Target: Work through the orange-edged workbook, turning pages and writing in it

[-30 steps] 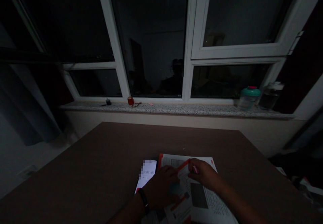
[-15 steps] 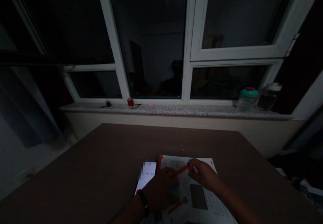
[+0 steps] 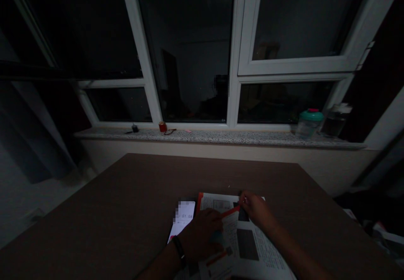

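- Two bare hands show, both the person's own. The left hand (image 3: 200, 236), with one black wristband (image 3: 179, 247) on its wrist, lies on the booklet's inner edge, its fingers bunched together and curled toward the strip; no pinch shows.
- The right hand (image 3: 257, 210) sits at the booklet's top edge, its fingers pressed together on the paper (whether they pinch a sheet is too dark to tell).
- One thin orange-red strip (image 3: 230, 211) runs between the two hands, touching both; it could be a page edge or a pen, I cannot tell which.
- One open white paper booklet with orange-red printed bands (image 3: 249, 250) lies at the near edge of the brown tabletop (image 3: 126, 204), about midway along it.
- One lit smartphone (image 3: 182, 219) lies just beside the booklet, on its left, partly under the left hand.
- On the speckled stone windowsill (image 3: 221, 137) beyond the tabletop's far edge stand two jars at the right: one clear jar with a teal lid (image 3: 308, 124), and one clear jar with a white lid and dark contents (image 3: 335, 121).
- Toward the sill's left stand one small red cylinder (image 3: 162, 126) and one small dark object (image 3: 135, 128), with one pink slip of paper (image 3: 188, 131) lying between the cylinder and the jars.
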Motion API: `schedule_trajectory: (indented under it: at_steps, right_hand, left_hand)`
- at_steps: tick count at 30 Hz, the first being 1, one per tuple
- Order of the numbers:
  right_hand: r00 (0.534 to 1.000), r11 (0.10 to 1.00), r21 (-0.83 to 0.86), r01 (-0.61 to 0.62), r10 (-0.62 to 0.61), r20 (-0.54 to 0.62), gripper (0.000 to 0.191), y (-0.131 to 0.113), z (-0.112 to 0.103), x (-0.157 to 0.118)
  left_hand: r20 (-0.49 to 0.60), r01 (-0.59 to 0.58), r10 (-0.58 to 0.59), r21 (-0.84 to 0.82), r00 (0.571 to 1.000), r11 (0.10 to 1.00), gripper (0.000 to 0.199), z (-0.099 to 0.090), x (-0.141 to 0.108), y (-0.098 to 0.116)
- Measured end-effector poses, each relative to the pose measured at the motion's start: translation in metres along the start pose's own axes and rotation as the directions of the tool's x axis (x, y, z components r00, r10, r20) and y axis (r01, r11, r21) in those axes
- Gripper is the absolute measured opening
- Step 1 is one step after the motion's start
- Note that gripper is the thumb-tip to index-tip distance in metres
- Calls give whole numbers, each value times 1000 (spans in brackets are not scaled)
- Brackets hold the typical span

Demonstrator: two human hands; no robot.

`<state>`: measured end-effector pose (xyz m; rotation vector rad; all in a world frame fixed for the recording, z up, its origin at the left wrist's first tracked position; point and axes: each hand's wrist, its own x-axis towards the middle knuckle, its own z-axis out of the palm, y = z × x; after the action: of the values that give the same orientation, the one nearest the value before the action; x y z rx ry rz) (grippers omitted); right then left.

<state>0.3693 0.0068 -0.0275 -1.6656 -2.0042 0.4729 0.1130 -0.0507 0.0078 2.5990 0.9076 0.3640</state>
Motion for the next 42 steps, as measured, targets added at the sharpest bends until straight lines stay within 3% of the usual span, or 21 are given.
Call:
schedule_trajectory:
  at_steps: [12, 18, 22, 27, 32, 37, 42]
  right_hand:
    - [997, 999, -19, 42, -44, -68, 17, 5, -3, -10]
    - [990, 988, 54, 142, -141, -28, 13, -4, -4, -18]
    - [972, 962, 133, 237, -236, -21, 26, -7, -3, -20]
    - [964, 944, 195, 265, -267, -14, 38, -5, -3, -19]
    - [969, 941, 236, 241, -223, -103, 27, -6, -4, -19]
    - [986, 946, 277, 168, -157, -61, 21, -10, -2, -20]
    - [990, 922, 360, 144, -134, -52, 6, -19, 6, -23]
  left_hand:
    - [-4, -8, 8, -3, 1000, 1000, 31, 2, 1, -2]
    - [-31, 1, -1, 5, 1000, 1000, 42, 9, -1, -7]
    - [-28, 52, -50, 49, 998, 997, 53, 11, 0, -7]
    - [5, 92, -93, 107, 996, 990, 65, 11, 0, -6]
    - [1, 61, -61, 112, 998, 992, 60, 12, 0, -7]
    - [-82, 41, -35, 77, 996, 996, 43, 10, -2, -5]
    - [-77, 60, -54, 73, 996, 996, 39, 7, -1, 0]
